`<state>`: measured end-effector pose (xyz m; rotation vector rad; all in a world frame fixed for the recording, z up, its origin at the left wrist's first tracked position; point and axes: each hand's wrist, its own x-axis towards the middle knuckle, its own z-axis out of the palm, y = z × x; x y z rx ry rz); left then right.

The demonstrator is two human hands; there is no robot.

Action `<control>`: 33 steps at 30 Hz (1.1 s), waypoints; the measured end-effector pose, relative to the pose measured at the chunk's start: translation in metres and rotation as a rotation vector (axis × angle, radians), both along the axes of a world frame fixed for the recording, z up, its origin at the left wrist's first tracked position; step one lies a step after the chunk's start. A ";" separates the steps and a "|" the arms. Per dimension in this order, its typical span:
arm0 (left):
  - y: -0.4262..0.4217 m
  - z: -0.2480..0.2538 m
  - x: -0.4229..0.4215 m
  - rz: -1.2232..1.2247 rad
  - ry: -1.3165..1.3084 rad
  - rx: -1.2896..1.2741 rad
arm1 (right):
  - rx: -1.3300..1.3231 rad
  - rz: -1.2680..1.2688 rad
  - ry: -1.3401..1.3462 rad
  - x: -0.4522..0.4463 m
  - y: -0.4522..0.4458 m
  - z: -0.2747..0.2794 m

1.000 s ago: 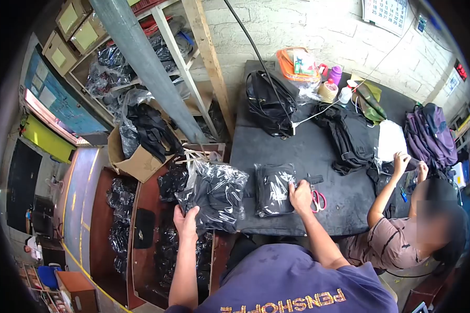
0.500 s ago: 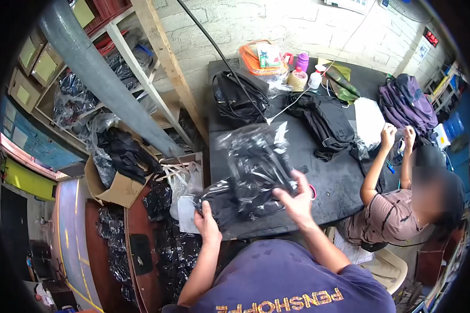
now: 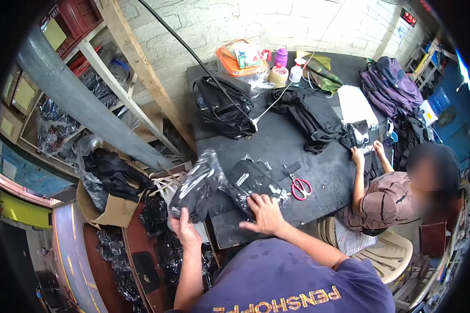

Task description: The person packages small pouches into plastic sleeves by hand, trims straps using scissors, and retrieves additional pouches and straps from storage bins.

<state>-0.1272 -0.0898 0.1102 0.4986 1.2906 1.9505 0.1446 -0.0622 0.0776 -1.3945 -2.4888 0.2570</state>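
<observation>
My left hand (image 3: 187,229) is closed on the lower end of a black item in a clear plastic bag (image 3: 197,185), raised at the near left edge of the table. My right hand (image 3: 266,215) lies on a second plastic-wrapped black pouch (image 3: 249,180) with pale lettering, which rests on the black table. Its fingers are spread and touch the pouch's near edge. Just right of this pouch are pink-handled scissors (image 3: 302,189) and a small black strap piece (image 3: 291,168).
A co-worker (image 3: 378,193) sits at the right, both hands on a bagged item (image 3: 359,134). Black bags (image 3: 224,107), an orange container (image 3: 240,60), bottles and a purple bag (image 3: 392,88) stand at the back. A cardboard box (image 3: 112,208) and a grey pipe (image 3: 89,99) are left.
The bagged items have come apart: one has moved left and up in my left hand, the other now lies on the table under my right hand. The scissors have come into fuller view.
</observation>
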 end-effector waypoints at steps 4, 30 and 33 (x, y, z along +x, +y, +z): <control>0.020 0.029 0.003 -0.375 0.159 0.180 | -1.069 -0.190 1.139 0.031 0.078 0.004; 0.078 -0.082 0.112 -0.717 0.040 -0.650 | -1.019 -0.373 0.450 0.071 0.152 -0.005; 0.086 -0.070 0.125 -0.583 -0.025 -0.530 | -0.920 -0.437 0.374 0.069 0.135 0.004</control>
